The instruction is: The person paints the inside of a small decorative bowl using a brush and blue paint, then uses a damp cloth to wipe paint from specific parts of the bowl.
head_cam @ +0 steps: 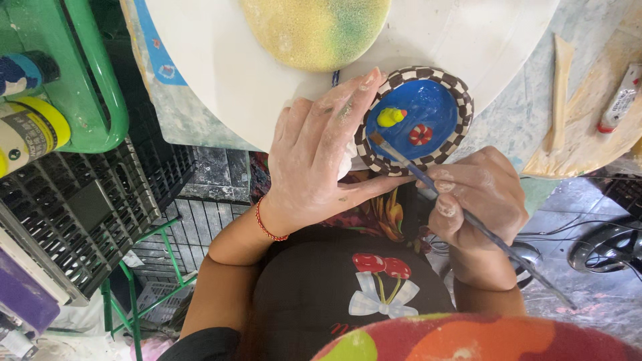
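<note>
My left hand point(321, 157) cups a small round clay dish point(441, 83) at the edge of a white round board point(221, 67). The dish has a blue inside, a brown and white checked rim, a tiny yellow duck figure point(390, 117) and a small red and white ring point(420, 134). My right hand point(478, 197) grips a thin paintbrush point(468, 214) whose tip touches the blue inside near the rim's lower left. A red string bracelet is on my left wrist.
A yellow-green sponge point(314, 30) lies on the white board. Wooden tools point(560, 87) and a small tube point(618, 100) rest at the right. Black crates point(80, 207), a green rack point(93, 87) and paint bottles point(30, 130) stand at the left.
</note>
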